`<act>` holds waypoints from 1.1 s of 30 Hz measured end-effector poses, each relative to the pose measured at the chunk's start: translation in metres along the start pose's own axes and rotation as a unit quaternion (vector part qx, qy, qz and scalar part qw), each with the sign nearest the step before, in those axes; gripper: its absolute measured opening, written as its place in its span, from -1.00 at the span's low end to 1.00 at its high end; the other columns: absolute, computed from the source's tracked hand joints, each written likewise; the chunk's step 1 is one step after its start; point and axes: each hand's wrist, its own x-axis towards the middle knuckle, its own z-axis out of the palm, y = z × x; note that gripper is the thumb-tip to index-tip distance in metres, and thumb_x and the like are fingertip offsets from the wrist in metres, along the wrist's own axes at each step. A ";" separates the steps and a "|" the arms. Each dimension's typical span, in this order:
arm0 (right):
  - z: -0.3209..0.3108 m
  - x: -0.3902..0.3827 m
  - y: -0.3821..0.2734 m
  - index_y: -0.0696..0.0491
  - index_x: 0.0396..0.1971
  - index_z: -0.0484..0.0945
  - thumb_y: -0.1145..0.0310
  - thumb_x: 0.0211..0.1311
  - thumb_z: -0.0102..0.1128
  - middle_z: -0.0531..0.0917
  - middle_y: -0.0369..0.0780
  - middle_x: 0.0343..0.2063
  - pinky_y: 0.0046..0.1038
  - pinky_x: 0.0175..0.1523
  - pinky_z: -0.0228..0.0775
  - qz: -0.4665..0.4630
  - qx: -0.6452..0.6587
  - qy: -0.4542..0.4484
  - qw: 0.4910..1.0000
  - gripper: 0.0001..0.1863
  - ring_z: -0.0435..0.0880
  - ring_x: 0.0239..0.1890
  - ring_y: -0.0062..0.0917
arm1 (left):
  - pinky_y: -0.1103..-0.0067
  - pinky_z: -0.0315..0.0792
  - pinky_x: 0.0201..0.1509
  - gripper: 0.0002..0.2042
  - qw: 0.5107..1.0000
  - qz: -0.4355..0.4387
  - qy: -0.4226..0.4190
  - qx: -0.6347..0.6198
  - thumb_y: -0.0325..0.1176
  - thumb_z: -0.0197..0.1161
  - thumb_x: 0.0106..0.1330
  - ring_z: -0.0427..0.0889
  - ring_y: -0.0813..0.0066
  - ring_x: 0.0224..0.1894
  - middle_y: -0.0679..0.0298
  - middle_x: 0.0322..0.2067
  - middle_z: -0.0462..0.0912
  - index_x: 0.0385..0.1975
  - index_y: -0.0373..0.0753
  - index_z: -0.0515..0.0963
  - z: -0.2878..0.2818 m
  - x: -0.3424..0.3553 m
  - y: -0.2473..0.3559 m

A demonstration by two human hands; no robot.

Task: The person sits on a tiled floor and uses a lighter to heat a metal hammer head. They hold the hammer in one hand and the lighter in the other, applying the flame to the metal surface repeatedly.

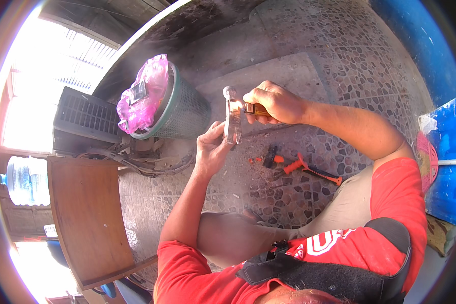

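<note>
Holding the silvery piece (232, 130) roughly upright just R of the green basket (188, 115), w/ my L hand (211, 150) clamped on its lower end, thumb vs. fingers. My R hand (278, 104), farther R of the basket, is closed round an amber lighter (259, 109); bright spot by its tip looks like flame, tho glare's poss. To do this well, I'd say: steady both wrists, tip close to the piece, L fingertips low & clear of heat, flame pointed away from the basket's pink plastic bag (154, 83). Pose: R elbow's bent out wide, forearm coming in toward the basket, lighter approx. sideways; L forearm angles up alongside the basket's R side.
</note>
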 end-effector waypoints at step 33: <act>-0.002 0.002 0.003 0.19 -0.56 0.61 0.09 0.41 -0.13 0.50 -0.27 -0.74 -0.58 -0.64 0.19 -0.006 -0.003 -0.009 1.000 -0.47 0.35 -0.74 -0.69 | 0.64 0.31 -0.15 -0.68 1.000 0.002 -0.004 0.007 -0.36 0.37 0.35 0.34 0.69 -0.28 0.44 -0.34 0.44 0.04 -0.36 0.62 0.001 0.000 0.003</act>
